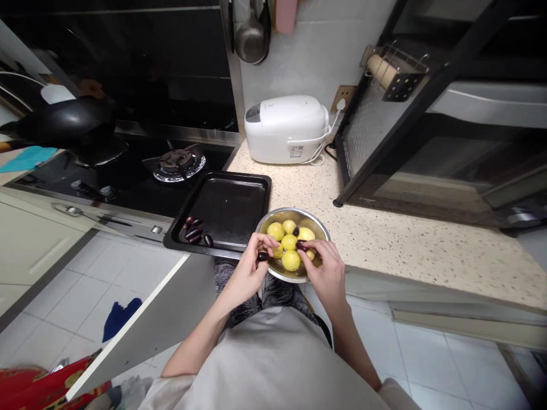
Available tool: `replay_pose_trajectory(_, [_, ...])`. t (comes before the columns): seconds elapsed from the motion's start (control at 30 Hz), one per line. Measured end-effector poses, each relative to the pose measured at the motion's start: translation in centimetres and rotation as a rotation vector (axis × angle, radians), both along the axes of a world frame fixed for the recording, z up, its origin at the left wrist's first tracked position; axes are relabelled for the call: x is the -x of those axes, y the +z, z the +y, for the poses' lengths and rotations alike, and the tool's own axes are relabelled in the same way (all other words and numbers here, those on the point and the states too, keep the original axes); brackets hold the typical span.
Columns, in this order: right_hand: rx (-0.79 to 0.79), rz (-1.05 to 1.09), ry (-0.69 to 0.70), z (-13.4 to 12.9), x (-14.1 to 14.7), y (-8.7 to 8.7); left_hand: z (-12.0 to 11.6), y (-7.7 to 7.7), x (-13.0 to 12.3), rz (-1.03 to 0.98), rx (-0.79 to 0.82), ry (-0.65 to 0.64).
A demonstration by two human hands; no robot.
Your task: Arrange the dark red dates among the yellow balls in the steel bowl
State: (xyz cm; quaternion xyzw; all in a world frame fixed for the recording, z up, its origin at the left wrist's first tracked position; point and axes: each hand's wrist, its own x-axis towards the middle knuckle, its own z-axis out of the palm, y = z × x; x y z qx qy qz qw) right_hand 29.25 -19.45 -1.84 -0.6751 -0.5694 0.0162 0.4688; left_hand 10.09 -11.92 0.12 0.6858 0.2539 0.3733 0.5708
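Observation:
A metal bowl at the counter's front edge holds several round yellow fruits. One dark oval grape lies among them. Over the bowl's right side, my right hand pinches a dark purple grape between thumb and fingertips. My left hand is curled at the left rim, with another dark grape held between thumb and fingers. To the left, a black baking tray carries several dark, elongated grapes in its near left corner.
A white rice cooker, plugged in at the wall, stands behind the bowl. The gas burner and a black wok are at left. A large black oven occupies the right. Below the tray, a cabinet door hangs open.

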Motion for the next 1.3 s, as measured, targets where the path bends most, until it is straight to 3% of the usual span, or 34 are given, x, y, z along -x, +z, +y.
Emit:
replay_pose_trajectory(0.4, [-0.048, -0.026, 0.064, 0.0, 0.2, 0.6, -0.1, -0.1, -0.5, -0.083, 0.13, -0.057])
replay_pose_trajectory(0.63, [-0.127, -0.039, 0.257, -0.2, 1.4, 2.1, -0.5, -0.2, -0.5, -0.054, 0.215, -0.029])
replay_pose_trajectory(0.83, [-0.091, -0.04, 0.357, 0.0, 2.5, 1.7, -0.7, -0.1, -0.4, -0.046, 0.229, -0.034])
replay_pose_trajectory(1.07, [-0.06, -0.001, 0.325, 0.1, 2.3, 1.6, -0.6, 0.2, -0.4, 0.0, 0.172, -0.026])
replay_pose_trajectory(1.3, [-0.036, 0.03, 0.141, 0.6, 1.6, 1.3, -0.1, 0.6, 0.1, 0.105, 0.022, 0.019])
